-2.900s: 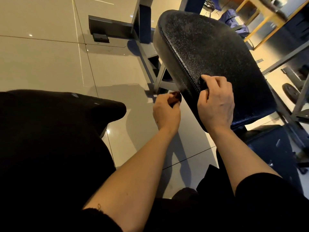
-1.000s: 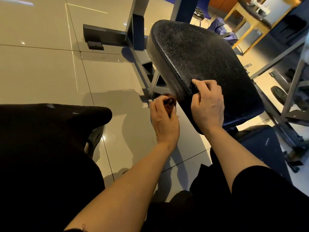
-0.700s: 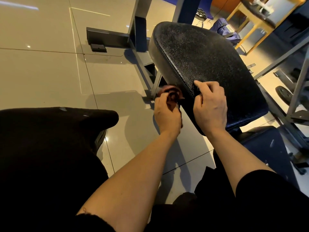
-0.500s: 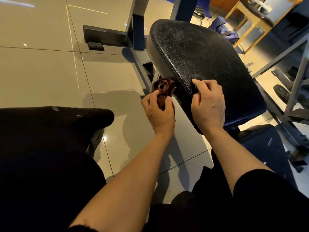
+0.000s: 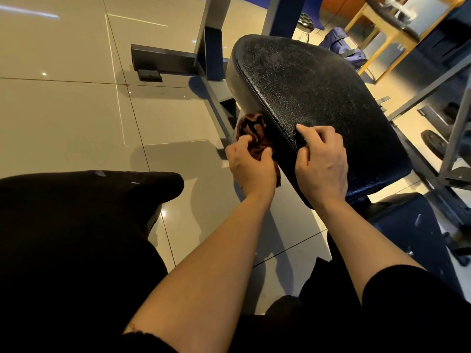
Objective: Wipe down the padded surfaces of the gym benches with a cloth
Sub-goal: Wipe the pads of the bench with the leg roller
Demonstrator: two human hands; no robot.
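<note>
A black textured bench pad [image 5: 313,90] tilts up in front of me on a grey metal frame. My left hand [image 5: 251,169] grips a crumpled dark brown cloth [image 5: 253,135] and holds it against the pad's left side edge. My right hand [image 5: 322,166] grips the same edge of the pad a little nearer to me, its fingers curled over the seam onto the top face. A second dark blue pad [image 5: 407,233] lies lower at the right, partly hidden by my right arm.
Glossy beige floor tiles [image 5: 76,110] spread to the left. The bench's grey frame and foot [image 5: 163,58] stand behind the pad. A metal rack [image 5: 456,138] with a weight plate is at the right, a wooden table [image 5: 382,24] beyond. My black-clad knee [image 5: 76,212] fills the lower left.
My left hand has brought the cloth up from below the pad's edge and slid it forward along the pad's side. My right hand has kept its grip on the pad.
</note>
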